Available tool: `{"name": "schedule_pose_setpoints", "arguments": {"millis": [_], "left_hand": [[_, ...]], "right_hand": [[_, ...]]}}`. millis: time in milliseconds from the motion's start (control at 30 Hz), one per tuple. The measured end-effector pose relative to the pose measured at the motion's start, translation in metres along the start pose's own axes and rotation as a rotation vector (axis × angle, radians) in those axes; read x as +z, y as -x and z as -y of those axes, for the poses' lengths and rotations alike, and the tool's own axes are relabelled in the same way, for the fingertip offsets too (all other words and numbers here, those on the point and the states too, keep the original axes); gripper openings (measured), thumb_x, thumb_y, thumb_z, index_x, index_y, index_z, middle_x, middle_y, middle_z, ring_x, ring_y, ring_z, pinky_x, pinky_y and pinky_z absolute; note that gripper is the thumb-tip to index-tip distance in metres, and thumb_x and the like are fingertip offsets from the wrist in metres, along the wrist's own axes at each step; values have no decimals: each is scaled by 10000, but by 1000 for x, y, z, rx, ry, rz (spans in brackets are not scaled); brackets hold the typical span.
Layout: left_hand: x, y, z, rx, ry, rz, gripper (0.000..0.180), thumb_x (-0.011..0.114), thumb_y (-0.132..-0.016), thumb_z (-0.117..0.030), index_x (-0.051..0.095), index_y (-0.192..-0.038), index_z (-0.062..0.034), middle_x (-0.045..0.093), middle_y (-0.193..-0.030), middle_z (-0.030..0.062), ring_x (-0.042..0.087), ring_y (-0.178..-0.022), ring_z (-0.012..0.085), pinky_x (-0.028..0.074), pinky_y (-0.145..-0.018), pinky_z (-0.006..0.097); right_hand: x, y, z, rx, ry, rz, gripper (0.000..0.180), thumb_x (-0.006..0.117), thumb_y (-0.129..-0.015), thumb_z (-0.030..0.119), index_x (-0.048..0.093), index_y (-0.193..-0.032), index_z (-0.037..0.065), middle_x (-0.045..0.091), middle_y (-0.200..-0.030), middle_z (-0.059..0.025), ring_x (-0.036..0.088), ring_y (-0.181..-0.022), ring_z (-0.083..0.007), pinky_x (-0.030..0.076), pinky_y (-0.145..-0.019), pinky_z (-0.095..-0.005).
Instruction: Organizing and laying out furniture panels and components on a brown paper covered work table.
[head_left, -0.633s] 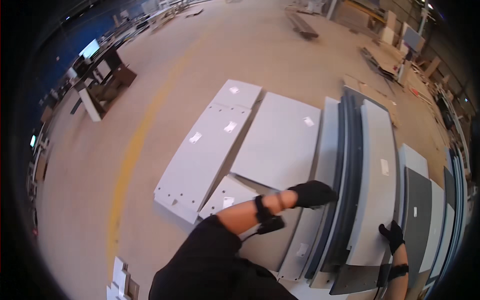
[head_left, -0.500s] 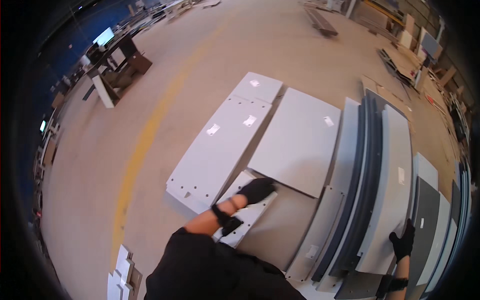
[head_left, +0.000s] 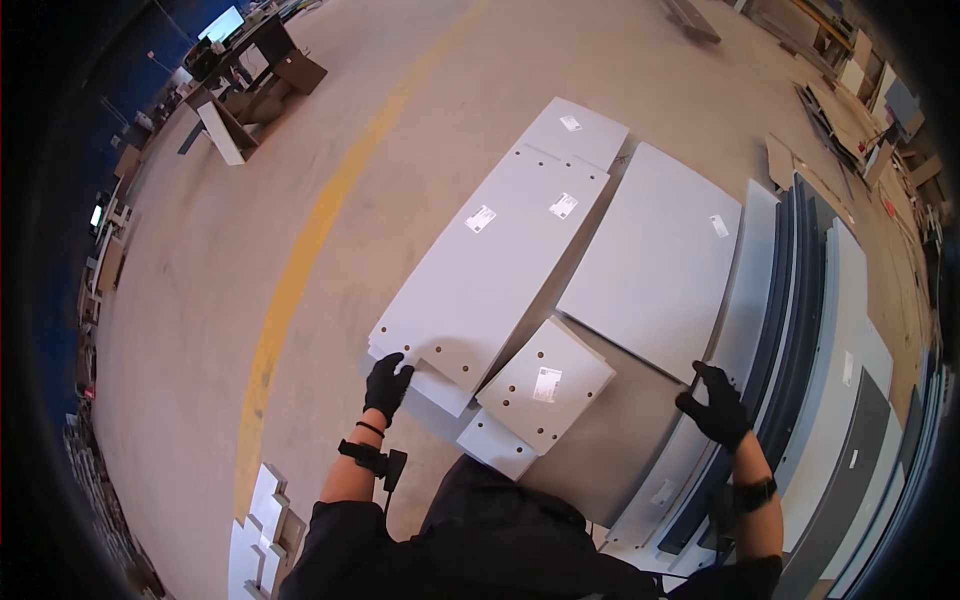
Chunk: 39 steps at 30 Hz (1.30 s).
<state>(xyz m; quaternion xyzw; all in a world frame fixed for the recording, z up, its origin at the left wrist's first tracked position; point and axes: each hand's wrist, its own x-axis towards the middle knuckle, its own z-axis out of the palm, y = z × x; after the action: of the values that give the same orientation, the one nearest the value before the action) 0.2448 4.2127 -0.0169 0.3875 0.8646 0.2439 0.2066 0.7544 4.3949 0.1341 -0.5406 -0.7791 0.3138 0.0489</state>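
My left hand [head_left: 388,388], in a black glove, is at the near left corner of a long white panel [head_left: 480,270] with drilled holes and labels. Its fingers are apart and it holds nothing that I can see; whether it touches the panel I cannot tell. My right hand [head_left: 718,405], gloved too, is open beside the near right corner of a wide light-grey panel [head_left: 655,250]. Between my hands a smaller white panel [head_left: 570,368] with holes and a label rests askew, partly over another small white panel [head_left: 495,447].
Dark curved panels [head_left: 785,290] and pale ones stand packed to the right. Several white pieces [head_left: 262,530] lie at the lower left. A yellow line [head_left: 300,265] crosses the floor. A desk with a screen [head_left: 222,25] stands at the far left.
My left hand has left the small white panel and moved left to the long panel's corner. My right hand has come leftward from the stacked panels. The view has shifted.
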Motion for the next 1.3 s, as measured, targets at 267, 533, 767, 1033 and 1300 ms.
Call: {"name": "schedule_pose_setpoints", "arguments": {"millis": [267, 533, 767, 1033, 1300], "left_hand": [[9, -22, -35, 289, 83, -48, 419, 699, -739, -240, 559, -1089, -57, 572, -1088, 134, 542, -1033, 279, 445, -880, 368], [115, -64, -200, 400, 251, 560, 624, 659, -777, -372, 443, -1266, -51, 490, -1249, 182, 472, -1160, 289, 391, -959, 367], [215, -123, -255, 215, 87, 611, 603, 562, -786, -380, 451, -1235, 7, 487, -1235, 221, 467, -1145, 348, 377, -962, 370], [202, -114, -293, 192, -77, 540, 483, 578, -761, -378, 575, -1068, -5, 612, -1002, 217, 578, -948, 362, 457, -836, 408], [193, -117, -302, 206, -24, 635, 563, 629, -730, -431, 569, -1026, 44, 619, -961, 229, 591, -924, 353, 467, -815, 397]], "right_hand": [[79, -48, -91, 430, -60, -59, 764, 607, -721, 504, 408, -1281, 24, 478, -1244, -206, 485, -1126, -342, 397, -943, -393], [121, -65, -159, 626, -31, -272, 787, 617, -709, 447, 356, -1320, 26, 460, -1252, -215, 437, -1165, -358, 363, -969, -414], [137, -83, -154, 745, -294, -463, 879, 712, -652, 396, 309, -1327, 2, 446, -1278, -222, 471, -1144, -350, 400, -939, -394], [128, -97, -137, 882, -482, -517, 832, 719, -635, 367, 368, -1284, -18, 490, -1242, -201, 482, -1143, -320, 395, -949, -371], [125, -93, -139, 883, -538, -473, 876, 718, -622, 360, 335, -1313, -20, 504, -1217, -224, 492, -1129, -338, 409, -932, -376]]}}
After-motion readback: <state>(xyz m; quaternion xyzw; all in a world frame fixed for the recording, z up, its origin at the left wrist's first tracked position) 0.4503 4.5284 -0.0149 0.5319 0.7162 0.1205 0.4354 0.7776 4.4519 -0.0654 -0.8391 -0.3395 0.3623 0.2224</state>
